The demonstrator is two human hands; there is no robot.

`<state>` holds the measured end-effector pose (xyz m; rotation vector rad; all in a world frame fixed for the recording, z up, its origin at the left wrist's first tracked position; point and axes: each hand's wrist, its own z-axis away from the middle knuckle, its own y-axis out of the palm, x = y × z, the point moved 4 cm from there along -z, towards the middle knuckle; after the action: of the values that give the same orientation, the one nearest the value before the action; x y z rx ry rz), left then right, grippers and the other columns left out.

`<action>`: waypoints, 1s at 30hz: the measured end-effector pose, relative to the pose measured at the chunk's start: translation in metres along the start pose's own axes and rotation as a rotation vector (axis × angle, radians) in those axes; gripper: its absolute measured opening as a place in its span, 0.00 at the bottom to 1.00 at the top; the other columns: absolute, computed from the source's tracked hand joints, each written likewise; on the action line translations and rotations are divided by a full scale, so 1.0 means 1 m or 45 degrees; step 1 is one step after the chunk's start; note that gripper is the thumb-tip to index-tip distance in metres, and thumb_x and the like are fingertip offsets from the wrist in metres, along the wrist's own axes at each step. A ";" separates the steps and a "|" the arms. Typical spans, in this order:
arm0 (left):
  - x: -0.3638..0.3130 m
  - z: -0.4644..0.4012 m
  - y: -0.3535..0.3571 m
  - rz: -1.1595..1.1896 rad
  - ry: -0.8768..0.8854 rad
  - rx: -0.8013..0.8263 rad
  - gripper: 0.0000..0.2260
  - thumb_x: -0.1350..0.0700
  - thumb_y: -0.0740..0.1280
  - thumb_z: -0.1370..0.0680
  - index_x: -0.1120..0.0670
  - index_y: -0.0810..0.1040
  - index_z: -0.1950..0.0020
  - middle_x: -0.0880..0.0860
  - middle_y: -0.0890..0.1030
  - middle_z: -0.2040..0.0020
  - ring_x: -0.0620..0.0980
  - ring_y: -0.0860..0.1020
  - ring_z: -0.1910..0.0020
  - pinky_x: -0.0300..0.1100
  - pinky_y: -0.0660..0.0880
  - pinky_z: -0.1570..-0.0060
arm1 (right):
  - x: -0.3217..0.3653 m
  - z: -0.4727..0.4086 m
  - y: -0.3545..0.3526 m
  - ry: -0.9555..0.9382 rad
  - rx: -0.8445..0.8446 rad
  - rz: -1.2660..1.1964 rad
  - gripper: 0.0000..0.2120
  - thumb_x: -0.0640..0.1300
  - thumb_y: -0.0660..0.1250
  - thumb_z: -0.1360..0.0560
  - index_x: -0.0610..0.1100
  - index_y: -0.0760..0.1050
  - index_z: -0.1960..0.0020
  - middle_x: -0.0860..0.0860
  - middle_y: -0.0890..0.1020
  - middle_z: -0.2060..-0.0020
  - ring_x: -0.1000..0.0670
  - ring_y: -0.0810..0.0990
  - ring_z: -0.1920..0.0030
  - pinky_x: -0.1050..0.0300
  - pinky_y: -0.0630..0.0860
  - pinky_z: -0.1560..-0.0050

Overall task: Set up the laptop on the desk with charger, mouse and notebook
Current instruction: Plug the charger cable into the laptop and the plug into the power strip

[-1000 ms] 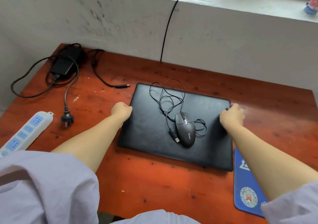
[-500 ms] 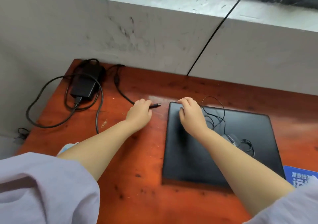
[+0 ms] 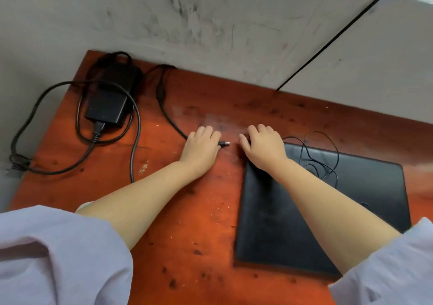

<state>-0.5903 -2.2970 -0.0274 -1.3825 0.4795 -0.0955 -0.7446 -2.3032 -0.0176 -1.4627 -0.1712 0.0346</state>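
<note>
The desk [image 3: 187, 222], a worn orange-red surface with dark flecks, fills the lower and middle frame and butts against a scuffed grey wall [image 3: 210, 23] along the top. The closed black laptop [image 3: 293, 222] lies flat on the desk at right of centre, its near right corner hidden under the right forearm and pale lilac sleeve [image 3: 386, 276]. The charger brick [image 3: 110, 98] sits at the upper left of the desk, close to the wall, with its black cords looped around and over it; one loop runs off the desk's left edge. A thin cable [image 3: 323, 157], coiled loosely, lies on the laptop lid near its far edge; what it leads to is hidden behind the right arm. The left hand [image 3: 201, 147], at centre frame, rests knuckles-up on the desk with the fingers curled down over the charger lead; the charger plug [image 3: 224, 143] protrudes from under the fingers toward the laptop, its metal tip just short of the laptop's far left corner. The right hand [image 3: 262, 147] lies palm-down over that corner, fingers loosely bent and slightly spread, gripping nothing; the thumb points toward the plug and stands just apart from it. No container is in view.
</note>
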 end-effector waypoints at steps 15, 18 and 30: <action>-0.019 -0.008 -0.037 0.392 0.233 -0.031 0.10 0.51 0.63 0.22 0.51 0.79 0.43 0.52 0.81 0.55 0.54 0.78 0.55 0.43 0.66 0.51 | -0.023 -0.023 -0.019 0.112 0.291 -0.371 0.21 0.50 0.48 0.19 0.44 0.67 0.67 0.40 0.80 0.61 0.37 0.77 0.53 0.52 0.65 0.59; -0.026 -0.012 -0.047 0.485 0.288 -0.022 0.10 0.52 0.64 0.22 0.51 0.80 0.44 0.48 0.79 0.59 0.50 0.76 0.59 0.40 0.64 0.55 | -0.029 -0.021 -0.033 0.122 0.205 -0.508 0.22 0.49 0.49 0.20 0.44 0.75 0.64 0.46 0.78 0.64 0.40 0.78 0.54 0.51 0.71 0.55; -0.044 -0.023 -0.066 0.490 0.355 -0.041 0.09 0.53 0.64 0.22 0.51 0.80 0.45 0.50 0.82 0.54 0.50 0.77 0.53 0.41 0.62 0.53 | -0.044 -0.022 -0.061 0.125 -0.014 -0.590 0.23 0.48 0.49 0.20 0.48 0.73 0.70 0.45 0.82 0.65 0.44 0.78 0.58 0.48 0.75 0.50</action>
<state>-0.6245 -2.3160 0.0455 -1.2906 0.9756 0.0348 -0.7897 -2.3374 0.0365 -1.4019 -0.4266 -0.4140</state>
